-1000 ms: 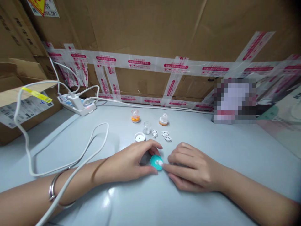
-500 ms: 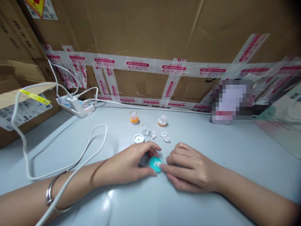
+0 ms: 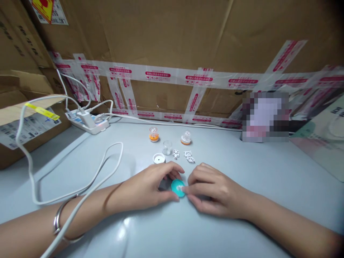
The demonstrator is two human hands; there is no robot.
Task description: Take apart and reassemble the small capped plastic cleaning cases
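A round teal disc (image 3: 177,187) with a small white piece at its centre lies between my hands. My left hand (image 3: 158,184) curves around its left side, thumb at the near edge and fingers behind it. The index fingertip of my right hand (image 3: 212,191) touches the white piece, its other fingers bent. Beyond my left hand are a white round cap (image 3: 158,158), a clear cup (image 3: 167,147) and small white cut-out parts (image 3: 176,154), with more white parts (image 3: 189,157) to the right. Two clear-topped pieces with orange, one left (image 3: 153,135) and one right (image 3: 186,138), stand farther back.
A white cable (image 3: 118,168) loops over the left of the table and across my left forearm. A power strip (image 3: 92,125) sits at the back left beside an open carton (image 3: 32,125). Large taped cardboard (image 3: 166,43) stands behind. A blurred-out object (image 3: 264,118) is at the back right.
The fingers of my right hand have shifted slightly left and curled, still at the white piece. My left hand and the teal disc stay almost the same.
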